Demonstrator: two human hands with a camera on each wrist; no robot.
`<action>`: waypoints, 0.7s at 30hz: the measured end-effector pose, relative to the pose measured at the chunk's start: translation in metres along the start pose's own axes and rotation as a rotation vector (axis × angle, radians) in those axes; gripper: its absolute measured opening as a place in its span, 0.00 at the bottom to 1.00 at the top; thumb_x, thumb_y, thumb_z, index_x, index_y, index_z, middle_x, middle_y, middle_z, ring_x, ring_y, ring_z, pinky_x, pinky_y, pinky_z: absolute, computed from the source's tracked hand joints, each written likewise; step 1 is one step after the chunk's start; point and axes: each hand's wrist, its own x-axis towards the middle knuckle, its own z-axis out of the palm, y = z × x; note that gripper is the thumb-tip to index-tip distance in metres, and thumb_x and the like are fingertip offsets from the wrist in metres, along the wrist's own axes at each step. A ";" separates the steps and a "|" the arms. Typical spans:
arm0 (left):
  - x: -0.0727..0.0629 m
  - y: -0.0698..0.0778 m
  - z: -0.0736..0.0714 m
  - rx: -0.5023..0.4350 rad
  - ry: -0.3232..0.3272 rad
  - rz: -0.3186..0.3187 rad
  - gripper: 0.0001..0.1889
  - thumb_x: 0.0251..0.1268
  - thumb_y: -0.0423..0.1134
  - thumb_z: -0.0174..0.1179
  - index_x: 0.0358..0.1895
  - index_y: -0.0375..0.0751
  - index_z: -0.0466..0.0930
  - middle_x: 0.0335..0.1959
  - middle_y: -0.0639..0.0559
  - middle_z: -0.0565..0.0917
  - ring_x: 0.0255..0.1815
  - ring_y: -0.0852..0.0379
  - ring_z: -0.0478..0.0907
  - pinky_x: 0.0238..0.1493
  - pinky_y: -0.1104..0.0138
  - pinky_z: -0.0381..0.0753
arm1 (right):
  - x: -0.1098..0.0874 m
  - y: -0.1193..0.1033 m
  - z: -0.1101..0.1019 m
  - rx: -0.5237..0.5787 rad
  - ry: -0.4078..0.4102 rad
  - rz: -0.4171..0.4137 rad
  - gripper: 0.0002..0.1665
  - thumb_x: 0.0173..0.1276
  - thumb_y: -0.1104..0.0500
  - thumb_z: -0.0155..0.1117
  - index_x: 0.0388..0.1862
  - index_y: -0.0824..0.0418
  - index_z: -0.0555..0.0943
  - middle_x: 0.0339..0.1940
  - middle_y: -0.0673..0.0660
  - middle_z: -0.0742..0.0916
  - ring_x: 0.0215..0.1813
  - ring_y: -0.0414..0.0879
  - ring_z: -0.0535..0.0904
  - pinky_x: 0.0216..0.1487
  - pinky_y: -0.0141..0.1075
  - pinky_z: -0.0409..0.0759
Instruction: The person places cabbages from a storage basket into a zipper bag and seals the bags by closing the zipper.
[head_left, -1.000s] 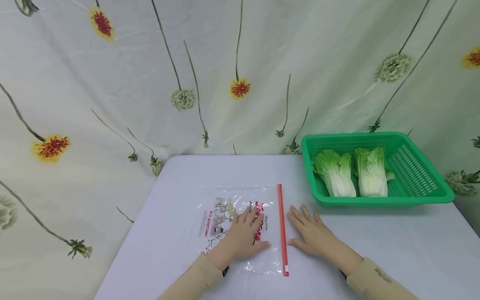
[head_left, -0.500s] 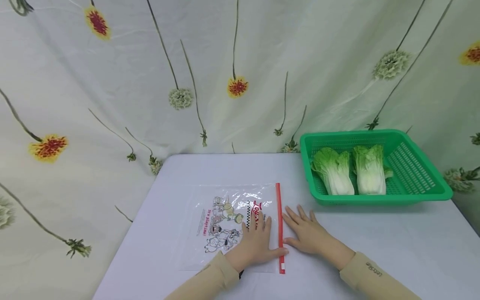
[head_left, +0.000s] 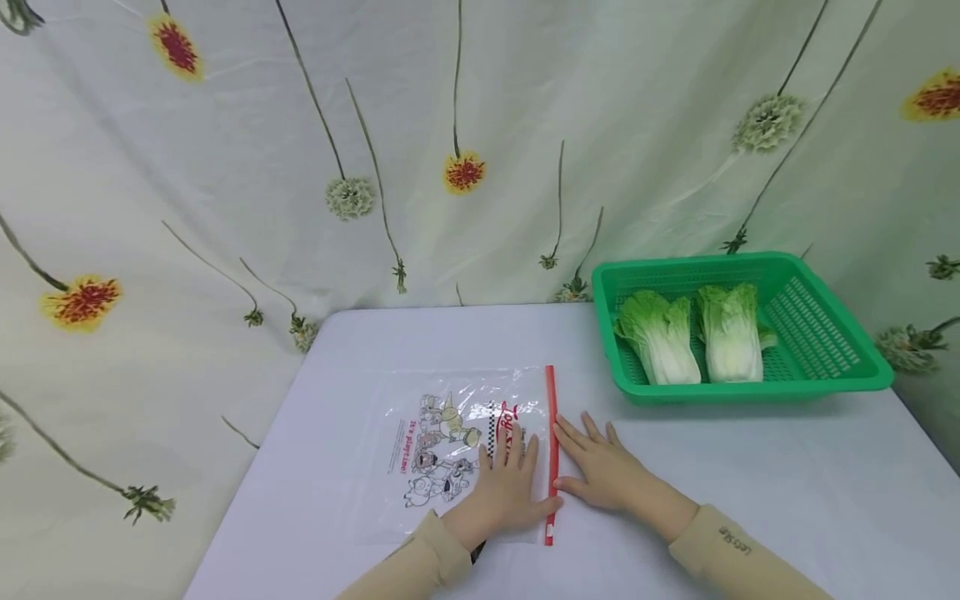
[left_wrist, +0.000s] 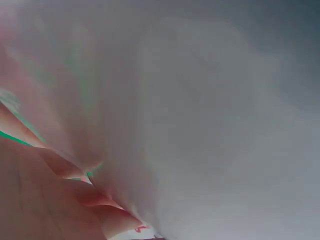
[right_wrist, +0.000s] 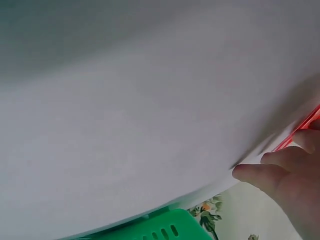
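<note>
A clear zip bag (head_left: 441, 442) with cartoon figures and red lettering lies flat on the white table in the head view. Its red slider strip (head_left: 552, 408) runs along the right edge. My left hand (head_left: 506, 492) rests on the bag's right part with fingers spread, the thumb reaching over the strip and the palm covering some of the print. On the strip's other side is my right hand (head_left: 600, 468), its fingers extended and the fingertips right at the red edge. The right wrist view shows those fingers (right_wrist: 260, 176) beside the red strip (right_wrist: 286, 141).
A green plastic basket (head_left: 757, 389) stands at the table's back right. Inside it lie two napa cabbages, a left one (head_left: 666, 346) and a right one (head_left: 731, 337). A flower-printed curtain (head_left: 300, 125) hangs behind the white table (head_left: 300, 467).
My left hand has slid toward the near right of the bag, its thumb now over the strip. My right hand has moved left to the strip. The head view has shifted slightly.
</note>
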 end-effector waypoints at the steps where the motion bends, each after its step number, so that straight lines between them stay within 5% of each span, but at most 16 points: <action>1: -0.001 -0.002 0.000 0.001 -0.006 0.005 0.48 0.63 0.67 0.51 0.77 0.38 0.53 0.79 0.33 0.49 0.80 0.32 0.42 0.72 0.33 0.47 | 0.000 -0.001 0.001 -0.002 0.004 -0.010 0.45 0.66 0.43 0.64 0.75 0.64 0.64 0.78 0.60 0.66 0.76 0.72 0.55 0.68 0.73 0.53; 8: -0.012 -0.014 -0.003 -0.017 -0.042 0.049 0.47 0.62 0.65 0.53 0.78 0.41 0.54 0.80 0.35 0.48 0.80 0.34 0.42 0.72 0.33 0.47 | 0.003 -0.011 0.003 0.006 -0.008 -0.050 0.45 0.67 0.42 0.63 0.75 0.64 0.63 0.78 0.61 0.66 0.76 0.73 0.56 0.68 0.73 0.54; 15: -0.016 -0.019 -0.007 -0.037 -0.040 0.093 0.45 0.56 0.58 0.63 0.77 0.46 0.59 0.79 0.35 0.51 0.79 0.33 0.46 0.71 0.33 0.49 | 0.013 -0.021 0.003 0.000 -0.017 0.026 0.45 0.66 0.46 0.66 0.73 0.70 0.65 0.76 0.65 0.67 0.76 0.71 0.57 0.69 0.70 0.56; 21: -0.011 -0.016 -0.004 -0.105 0.084 0.106 0.26 0.54 0.46 0.67 0.57 0.44 0.78 0.73 0.36 0.66 0.75 0.34 0.59 0.69 0.36 0.60 | 0.015 -0.025 0.003 0.002 -0.038 0.064 0.42 0.64 0.48 0.68 0.70 0.68 0.69 0.74 0.65 0.70 0.77 0.70 0.56 0.70 0.69 0.55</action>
